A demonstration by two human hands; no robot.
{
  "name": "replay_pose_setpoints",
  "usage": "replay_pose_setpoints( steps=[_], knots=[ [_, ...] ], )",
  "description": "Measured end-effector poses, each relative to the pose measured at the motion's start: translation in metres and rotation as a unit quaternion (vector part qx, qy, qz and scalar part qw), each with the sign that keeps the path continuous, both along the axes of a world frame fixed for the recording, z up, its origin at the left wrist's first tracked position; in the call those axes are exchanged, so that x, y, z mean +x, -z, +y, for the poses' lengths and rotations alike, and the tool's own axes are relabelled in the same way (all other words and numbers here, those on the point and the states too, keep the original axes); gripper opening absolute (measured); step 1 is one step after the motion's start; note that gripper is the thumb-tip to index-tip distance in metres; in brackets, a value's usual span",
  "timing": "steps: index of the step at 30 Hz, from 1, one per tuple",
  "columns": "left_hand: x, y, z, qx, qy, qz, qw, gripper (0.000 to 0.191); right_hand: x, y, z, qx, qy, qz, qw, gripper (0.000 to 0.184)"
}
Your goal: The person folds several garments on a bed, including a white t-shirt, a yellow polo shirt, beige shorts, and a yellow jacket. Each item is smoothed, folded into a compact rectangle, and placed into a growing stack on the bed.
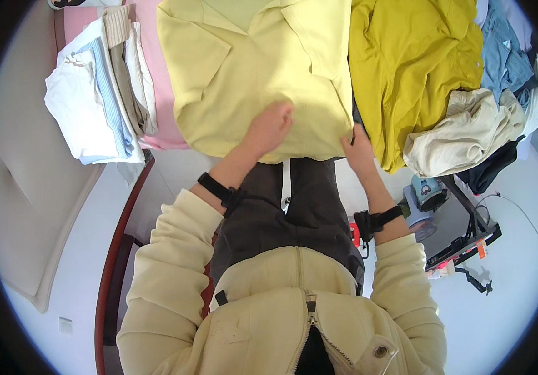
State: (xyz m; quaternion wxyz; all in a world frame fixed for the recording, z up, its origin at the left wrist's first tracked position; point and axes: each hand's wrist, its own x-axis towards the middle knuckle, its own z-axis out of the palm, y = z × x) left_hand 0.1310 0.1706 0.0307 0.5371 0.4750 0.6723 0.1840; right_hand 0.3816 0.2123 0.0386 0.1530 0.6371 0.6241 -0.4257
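Observation:
A pale yellow garment (259,70) lies spread before me, its near edge hanging over the front of the pink-covered surface. My left hand (271,124) is over its lower middle, fingers curled; whether they pinch any cloth is not clear. At the garment's lower right corner, my right hand (359,144) has its thumb and fingers on the side edge, with some fingertips hidden. Just right of that hand lies a mustard-yellow garment (414,70), rumpled.
Folded clothes (81,103) in white, blue and brown are stacked at the left on a pink cover (163,108). Cream trousers (466,133), blue denim (503,51) and a black cloth (489,171) are heaped at the right. Below them stands a dark metal frame (466,239).

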Motion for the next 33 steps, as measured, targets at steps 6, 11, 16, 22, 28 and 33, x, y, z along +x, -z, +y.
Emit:
replay_pose_setpoints(
  steps=[6, 11, 16, 22, 28, 33],
  knots=[
    [0.045, -0.026, -0.043, -0.108, 0.149, -0.126, 0.975, 0.034, 0.014, -0.018, -0.042, -0.100, 0.038, 0.026, 0.994, 0.028],
    [0.082, -0.043, -0.048, -0.105, 0.055, -0.130, 0.984, 0.041, -0.027, -0.058, -0.038, -0.155, 0.031, 0.206, 0.966, 0.024],
    [0.078, -0.041, -0.048, -0.156, -0.026, -0.053, 0.986, 0.031, -0.058, -0.057, 0.034, -0.182, -0.062, 0.146, 0.970, 0.018],
    [0.052, -0.059, -0.058, -0.145, -0.055, -0.099, 0.983, 0.028, -0.114, -0.020, 0.152, 0.082, 0.130, 0.199, 0.968, 0.041],
    [0.024, -0.068, -0.080, -0.239, -0.105, -0.184, 0.948, 0.024, -0.150, 0.009, 0.186, -0.003, 0.226, 0.155, 0.962, 0.040],
    [-0.010, -0.051, -0.113, -0.255, -0.202, -0.255, 0.910, 0.025, -0.191, -0.002, 0.174, 0.095, 0.220, 0.265, 0.934, 0.034]
  ],
)
